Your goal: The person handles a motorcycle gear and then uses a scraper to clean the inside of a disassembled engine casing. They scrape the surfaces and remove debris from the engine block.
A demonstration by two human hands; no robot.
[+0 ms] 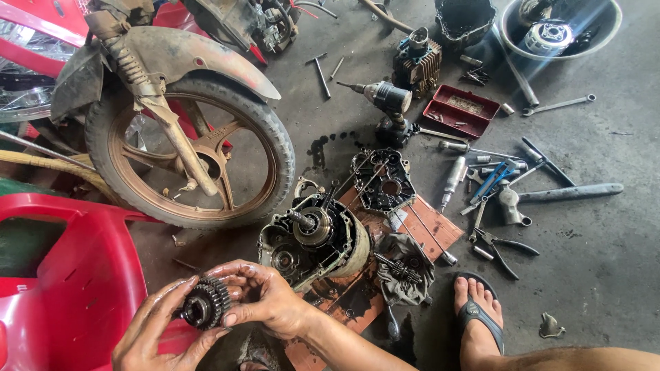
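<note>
Oil-stained concrete floor (605, 275) lay under scattered tools. Both my hands gripped a greasy gear cluster (205, 304), left hand (155, 333) beneath, right hand (265, 299) over it, just before the opened engine case (313, 237) beside a motorcycle wheel (189, 130).

- just 1 view here, head cam, looking pretty steeply down at the concrete floor (605, 275)
- both hands sit close at the bottom edge, motorcycle wheel (189, 148) upper left
- scattered tools farther off, top right
</note>
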